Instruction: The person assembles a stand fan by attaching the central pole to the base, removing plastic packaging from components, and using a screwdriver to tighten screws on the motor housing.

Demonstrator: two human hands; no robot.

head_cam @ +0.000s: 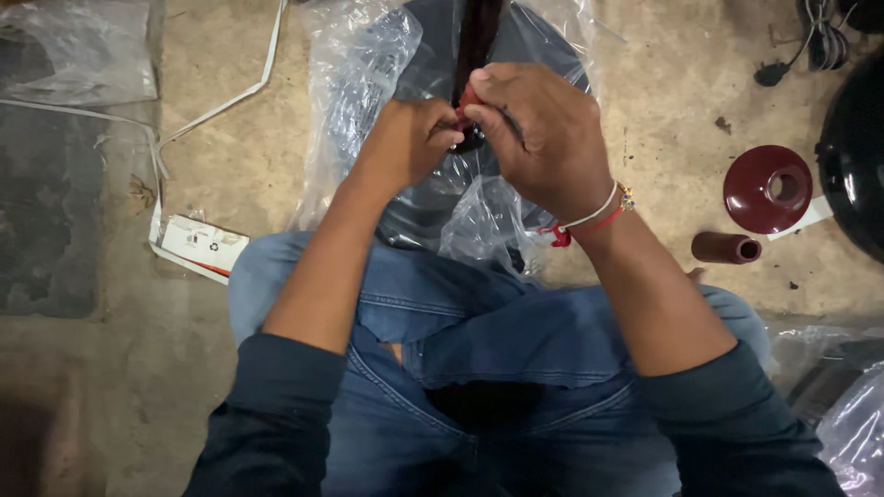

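Note:
I sit on the floor with my knees bent, in blue jeans. My left hand (410, 138) and my right hand (539, 133) meet over a dark round object wrapped in clear plastic (368, 83). Between my fingertips sits a small red part (468, 97) at the foot of a dark maroon rod (479, 37) that rises from the object's middle. Both hands pinch at that red part. My right wrist bears a red and white thread band. What lies beneath my fingers is hidden.
A maroon cup-shaped cover (767, 189) and a short maroon tube (726, 248) lie on the concrete floor to the right, beside a black rounded body (856, 156). A small white box (203, 244) and white strap (230, 97) lie left. More plastic sits at both sides.

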